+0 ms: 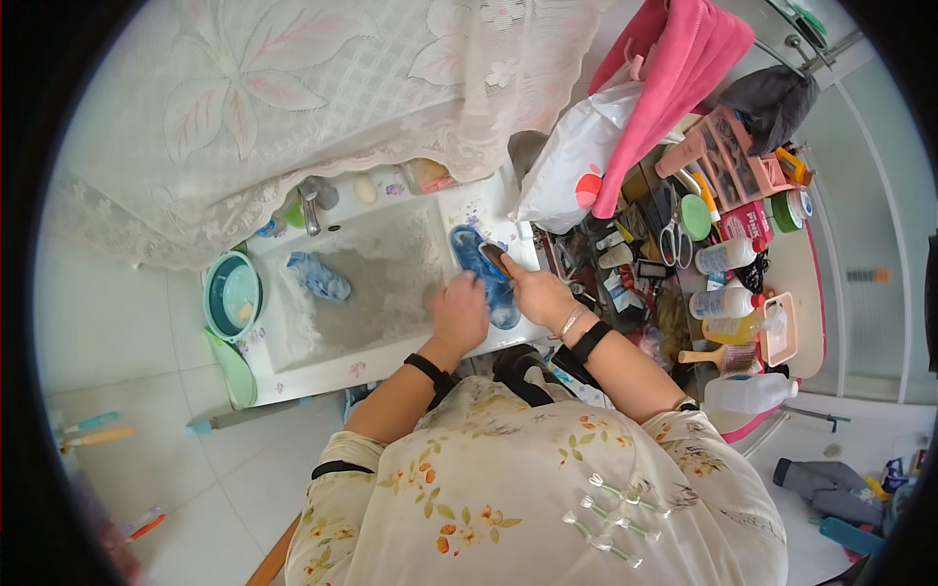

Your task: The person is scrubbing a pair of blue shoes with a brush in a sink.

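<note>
A blue slipper (466,245) lies wet on the right rim of a white sink (352,377). My right hand (543,297) grips a scrub brush (495,258) against the slipper's upper right side. Beside the slipper's left edge is my left hand (460,311), blurred, its fingers bent; whether it holds the slipper cannot be told. A second blue item, perhaps the other slipper (319,277), rests in cloudy, sudsy water at the left of the basin. The metal faucet (311,212) stands at the basin's far edge.
Teal basins (211,297) sit at the sink's left, above a green scoop (236,372). A lace curtain (293,88) hangs over the far side. At right are a white plastic bag (579,154), a pink cloth (670,88), scissors (676,245), bottles (722,302) and a hairbrush (722,357).
</note>
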The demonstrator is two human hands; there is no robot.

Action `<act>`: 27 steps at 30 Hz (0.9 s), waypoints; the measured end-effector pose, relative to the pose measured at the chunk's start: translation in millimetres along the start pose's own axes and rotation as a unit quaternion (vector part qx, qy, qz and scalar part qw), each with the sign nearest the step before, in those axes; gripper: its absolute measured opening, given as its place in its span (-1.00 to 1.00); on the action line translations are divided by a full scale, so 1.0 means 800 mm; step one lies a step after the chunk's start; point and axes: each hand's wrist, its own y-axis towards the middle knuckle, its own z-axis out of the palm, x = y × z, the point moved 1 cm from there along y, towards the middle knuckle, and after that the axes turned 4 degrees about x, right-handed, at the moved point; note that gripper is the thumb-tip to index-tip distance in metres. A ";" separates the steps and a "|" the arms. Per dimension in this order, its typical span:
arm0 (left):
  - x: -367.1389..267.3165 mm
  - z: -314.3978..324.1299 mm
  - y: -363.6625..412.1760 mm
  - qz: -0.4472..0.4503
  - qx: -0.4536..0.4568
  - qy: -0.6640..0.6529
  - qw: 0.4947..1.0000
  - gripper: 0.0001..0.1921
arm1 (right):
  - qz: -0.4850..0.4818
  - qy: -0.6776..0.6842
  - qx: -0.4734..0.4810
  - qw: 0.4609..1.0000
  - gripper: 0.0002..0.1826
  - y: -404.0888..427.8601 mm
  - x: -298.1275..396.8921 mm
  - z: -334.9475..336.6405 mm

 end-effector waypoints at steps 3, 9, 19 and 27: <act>0.005 0.020 -0.017 0.147 0.058 0.061 0.986 -0.40 | 0.010 -0.052 0.061 0.997 -0.32 -0.014 0.007 0.000; 0.004 0.012 -0.025 0.168 0.155 0.006 0.974 -0.27 | 0.051 -0.166 0.149 0.973 -0.24 -0.012 0.010 0.015; 0.018 0.012 -0.018 0.154 0.223 0.002 0.963 -0.18 | 0.048 -0.155 0.107 0.981 -0.30 0.011 0.024 0.033; 0.022 0.009 -0.013 0.169 0.236 0.018 0.957 -0.11 | 0.067 -0.096 0.083 0.990 -0.28 0.041 0.051 0.028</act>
